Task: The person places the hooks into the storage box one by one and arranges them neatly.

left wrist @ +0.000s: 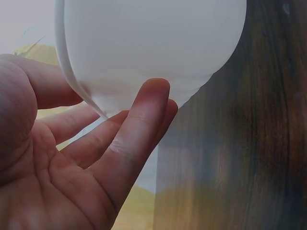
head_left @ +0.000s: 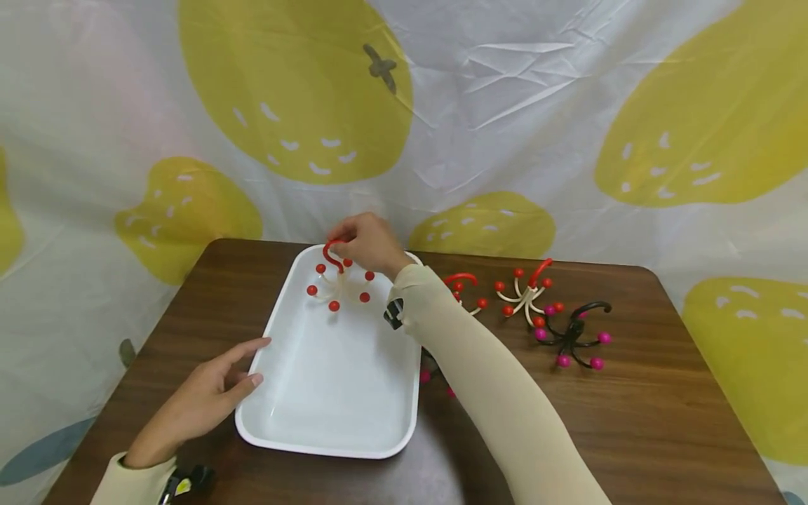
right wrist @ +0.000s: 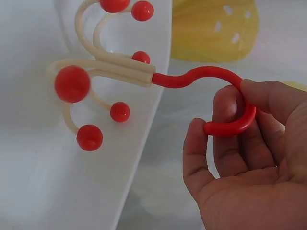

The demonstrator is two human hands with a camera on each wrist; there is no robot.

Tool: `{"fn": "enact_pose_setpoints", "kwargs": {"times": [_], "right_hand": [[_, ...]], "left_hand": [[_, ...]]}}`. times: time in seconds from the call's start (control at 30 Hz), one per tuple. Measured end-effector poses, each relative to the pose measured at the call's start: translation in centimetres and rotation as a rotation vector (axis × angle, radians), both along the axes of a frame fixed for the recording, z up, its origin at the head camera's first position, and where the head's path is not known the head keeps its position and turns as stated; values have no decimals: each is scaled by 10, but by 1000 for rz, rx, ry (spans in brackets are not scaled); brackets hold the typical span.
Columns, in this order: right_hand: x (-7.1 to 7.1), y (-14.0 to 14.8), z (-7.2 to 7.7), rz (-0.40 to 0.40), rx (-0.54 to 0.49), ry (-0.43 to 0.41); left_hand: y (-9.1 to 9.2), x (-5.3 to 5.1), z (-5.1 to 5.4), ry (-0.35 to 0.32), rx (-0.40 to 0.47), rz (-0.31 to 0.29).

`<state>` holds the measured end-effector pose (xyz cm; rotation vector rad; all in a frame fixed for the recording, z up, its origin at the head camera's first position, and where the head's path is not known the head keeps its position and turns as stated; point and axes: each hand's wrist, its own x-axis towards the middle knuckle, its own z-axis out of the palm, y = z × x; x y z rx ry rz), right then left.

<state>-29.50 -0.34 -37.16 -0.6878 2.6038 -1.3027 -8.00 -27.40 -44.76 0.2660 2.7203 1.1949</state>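
Note:
In the head view my right hand (head_left: 372,244) pinches the red hook of a cream multi-arm hanger with red ball tips (right wrist: 129,75). The hanger is over the far end of a white tray (head_left: 341,379); whether its balls touch the tray bottom I cannot tell. Thumb and fingers of the right hand (right wrist: 254,153) curl round the hook in the right wrist view. My left hand (head_left: 202,396) holds the tray's left rim. Seen from below in the left wrist view, that hand (left wrist: 96,158) has its thumb over the rim and some fingers against the outer wall.
Right of the tray stand another cream hanger with red balls (head_left: 527,298) and a black hanger with pink balls (head_left: 571,337). The right sleeve (head_left: 480,379) partly covers more hangers beside the tray. A fruit-printed curtain (head_left: 480,126) hangs behind the wooden table (head_left: 631,421).

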Motion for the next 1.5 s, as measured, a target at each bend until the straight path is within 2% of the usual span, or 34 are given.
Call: {"fn": "enact_pose_setpoints", "kwargs": {"times": [0.17, 0.37, 0.47, 0.67, 0.83, 1.07, 1.3, 1.5], "right_hand": [[3, -7, -9, -26, -25, -24], [4, -12, -15, -4, -7, -11], [3, -12, -13, 6, -3, -12], [3, -12, -4, 2, -49, -69], [8, -12, 6, 0, -70, -56], [29, -8, 35, 24, -129, 57], [59, 11, 66, 112, -242, 166], [79, 30, 72, 140, -297, 194]], "left_hand": [[1, 0, 0, 18, 12, -9], [1, 0, 0, -3, 22, -13], [1, -1, 0, -5, 27, -17], [1, -3, 1, 2, 13, -20], [-1, -3, 0, 10, 0, -19], [-3, -2, -1, 21, -10, -17], [-5, -3, -1, -5, -15, -11], [-7, 0, -1, -14, -24, 2]]}}
